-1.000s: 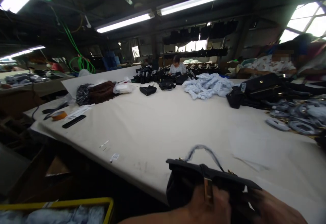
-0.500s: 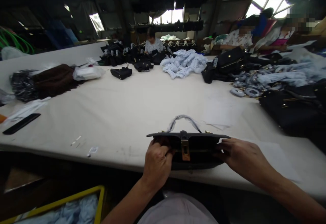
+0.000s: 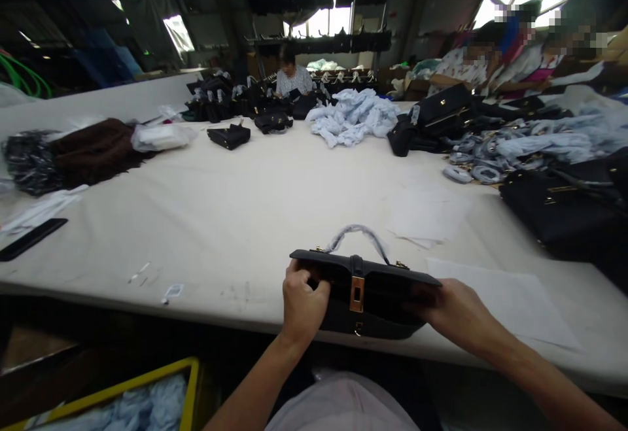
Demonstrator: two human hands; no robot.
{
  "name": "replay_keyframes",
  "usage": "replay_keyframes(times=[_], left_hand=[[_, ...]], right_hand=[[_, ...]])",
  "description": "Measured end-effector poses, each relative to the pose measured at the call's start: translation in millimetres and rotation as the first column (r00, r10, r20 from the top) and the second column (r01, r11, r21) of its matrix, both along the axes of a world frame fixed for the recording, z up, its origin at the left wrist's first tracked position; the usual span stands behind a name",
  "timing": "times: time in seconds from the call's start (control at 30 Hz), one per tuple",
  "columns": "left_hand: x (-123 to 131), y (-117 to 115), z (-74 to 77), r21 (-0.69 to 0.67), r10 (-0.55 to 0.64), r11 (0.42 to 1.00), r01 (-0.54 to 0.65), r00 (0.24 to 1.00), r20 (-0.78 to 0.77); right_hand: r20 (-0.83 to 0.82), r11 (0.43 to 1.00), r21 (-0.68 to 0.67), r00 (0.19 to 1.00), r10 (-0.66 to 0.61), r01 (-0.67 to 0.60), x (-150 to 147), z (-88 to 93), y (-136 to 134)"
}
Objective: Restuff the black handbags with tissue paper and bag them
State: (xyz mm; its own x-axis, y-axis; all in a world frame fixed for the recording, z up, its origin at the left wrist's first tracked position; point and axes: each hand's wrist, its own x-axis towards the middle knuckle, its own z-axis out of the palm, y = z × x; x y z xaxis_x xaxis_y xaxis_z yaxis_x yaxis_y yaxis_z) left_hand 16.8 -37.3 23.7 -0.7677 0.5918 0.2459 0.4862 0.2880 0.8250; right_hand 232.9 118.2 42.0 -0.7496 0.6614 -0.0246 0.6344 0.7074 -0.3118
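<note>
Black handbag (image 3: 380, 284): one. My hands (image 3: 303, 303) (image 3: 458, 316) upon it: two. Left of the handbag, I count: barcode label (image 3: 174, 291), one; flat black strip (image 3: 33, 239), one; brown bundle (image 3: 98, 153), one. Nearer me than the handbag, to its left: yellow crate (image 3: 193, 385), one. Straight beyond it: pale blue heap (image 3: 353, 117), one.

Open tabletop (image 3: 255, 195) beyond the black handbag (image 3: 387, 292), raised handle (image 3: 354, 227) in the way, pale blue pile (image 3: 354, 118) blocking farther back
</note>
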Motion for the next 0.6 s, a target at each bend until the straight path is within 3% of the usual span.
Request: replay_keyframes(times=[0.2,0.27,0.37,0.47,0.53,0.6], left_hand=[[-2,-1,2.8,0.061,-0.060,0.996,0.068,0.990,-0.129],[-6,-2,1.8,0.058,-0.089,0.994,0.095,0.990,-0.106],[-11,-3,-6.7,0.043,-0.121,0.992,0.120,0.992,0.037],[-13,-5,-22.4,0.108,-0.117,0.990,0.092,0.958,0.262],[-15,-1,-34.0,0.135,-0.009,0.990,-0.029,0.963,0.270],[-19,10,-42.1,0.127,0.089,0.984,-0.128,0.957,0.275]], right_hand=[[0.069,0.997,-0.006,0.995,-0.071,0.071,13,-4.0,7],[0.002,0.989,-0.112,0.995,-0.100,0.100,16,-4.5,14],[-0.232,0.936,-0.348,0.963,-0.140,0.052,21,-15.2,23],[-0.559,0.853,-0.512,0.794,-0.238,-0.105,29,-41.0,23],[-0.717,0.812,-0.551,0.607,-0.342,-0.193,30,-63.0,16],[-0.731,0.773,-0.597,0.543,-0.413,-0.216,22,-82.7,7]])
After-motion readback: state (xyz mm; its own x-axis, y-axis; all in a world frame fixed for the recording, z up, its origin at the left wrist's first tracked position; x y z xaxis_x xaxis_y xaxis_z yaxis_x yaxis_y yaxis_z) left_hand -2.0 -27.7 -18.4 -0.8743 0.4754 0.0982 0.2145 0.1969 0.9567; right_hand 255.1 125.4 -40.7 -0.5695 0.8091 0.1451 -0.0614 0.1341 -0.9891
